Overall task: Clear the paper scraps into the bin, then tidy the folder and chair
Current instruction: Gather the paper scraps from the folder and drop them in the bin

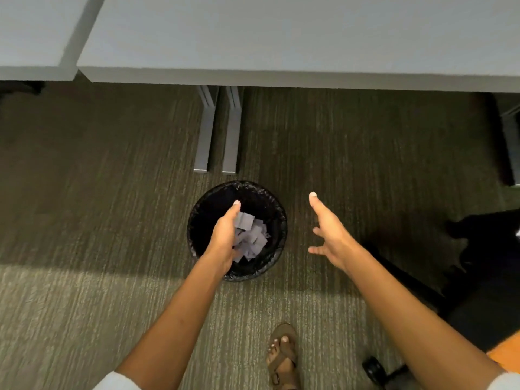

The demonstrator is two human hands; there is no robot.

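Bin [277, 209]: a round black bin with a black liner stood on the carpet [84, 206], just in front of the two grey table legs [218, 130]
Paper scraps [253, 237]: pale scraps were inside the bin, in a loose heap near its middle
Left hand [225, 237]: it was over the bin, thumb pointing forward; the fingers were hidden under the hand, so I cannot tell if they were spread or pinching some scraps
Right hand [329, 235]: it was to the right of the bin, over the carpet, fingers spread apart, holding nothing
Chair [478, 277]: a dark chair with an orange seat was at the right edge
Table [281, 38]: its grey top was along the upper edge
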